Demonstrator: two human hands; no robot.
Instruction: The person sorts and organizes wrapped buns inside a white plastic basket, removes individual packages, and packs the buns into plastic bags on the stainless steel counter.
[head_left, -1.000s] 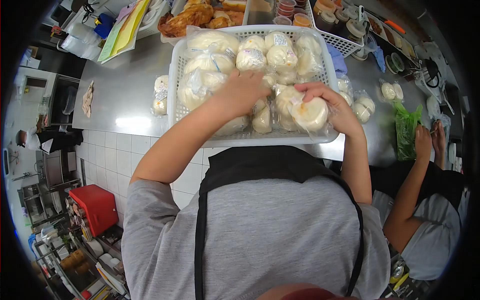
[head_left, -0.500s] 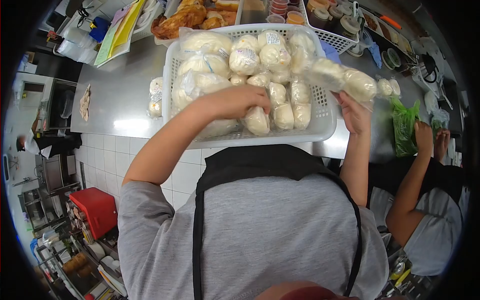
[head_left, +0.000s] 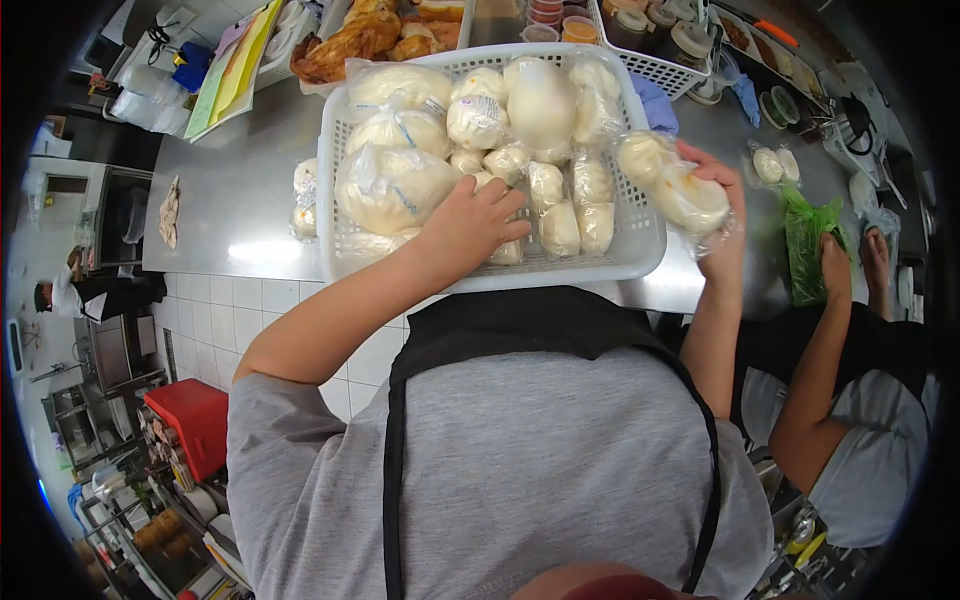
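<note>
A white perforated plastic basket (head_left: 652, 262) on the steel counter holds several clear-wrapped packs of pale steamed buns. My left hand (head_left: 478, 222) is over the basket's front middle, fingers apart and resting on a bun pack (head_left: 507, 252) that it partly covers. Above the basket's right rim, my right hand (head_left: 728, 190) grips a clear bag of two buns (head_left: 682, 192). Large bagged buns (head_left: 400, 185) fill the basket's left side. Slim bun packs (head_left: 560, 228) stand just right of my left hand. A big smooth bun (head_left: 541, 105) at the back middle looks blurred.
Another bun pack (head_left: 305, 200) lies left of the basket, and one more (head_left: 775, 164) to the right. A co-worker's hand (head_left: 836, 265) holds a green bag (head_left: 808, 240) at the right. Behind are a tray of roasted meat (head_left: 350, 45) and a basket of jars (head_left: 655, 55).
My right hand has turned the bagged buns, now tilted down to the right. My left hand has shifted left and its fingers have spread. The label on the back middle pack no longer shows.
</note>
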